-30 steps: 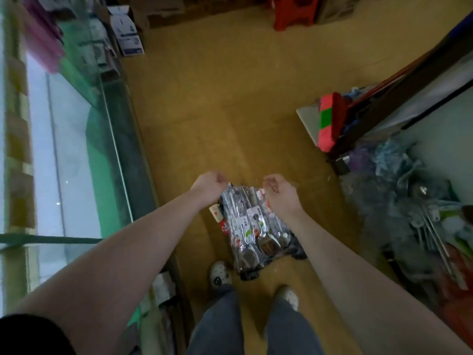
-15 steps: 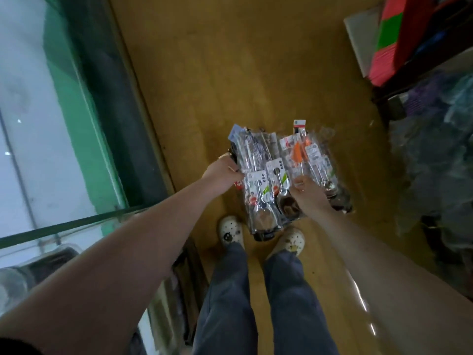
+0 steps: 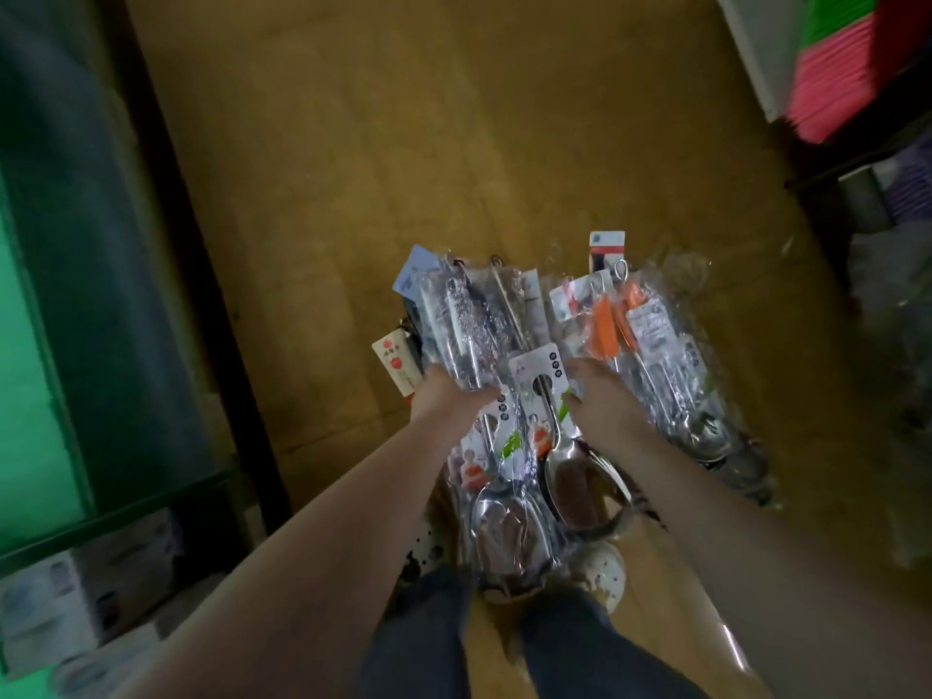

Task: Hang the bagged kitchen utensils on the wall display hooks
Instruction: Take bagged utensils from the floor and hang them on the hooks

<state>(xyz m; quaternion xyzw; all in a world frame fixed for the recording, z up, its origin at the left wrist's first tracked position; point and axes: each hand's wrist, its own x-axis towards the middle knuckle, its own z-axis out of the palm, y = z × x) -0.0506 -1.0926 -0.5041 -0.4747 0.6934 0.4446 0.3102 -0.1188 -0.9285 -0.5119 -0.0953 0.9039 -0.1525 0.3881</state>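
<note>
Flooring (image 3: pixel 454 143), ochre, fills my view between a green display case (image 3: pixel 75 295) on the left and pink stacked goods (image 3: pixel 832 93) on the right. My left grip (image 3: pixel 444 401) and right grip (image 3: pixel 605 408) each clutch bagged utensils (image 3: pixel 474 320) over white shoes (image 3: pixel 602 572).

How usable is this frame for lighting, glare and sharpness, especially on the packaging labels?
Head view: dim, warm light overall. The plastic of the bagged utensils catches glare, and blur leaves the label print unreadable. The left hand and right hand holding them look soft-edged. The green panel at the left edge is smeared, and a bright reflection streaks the floor at lower right.
</note>
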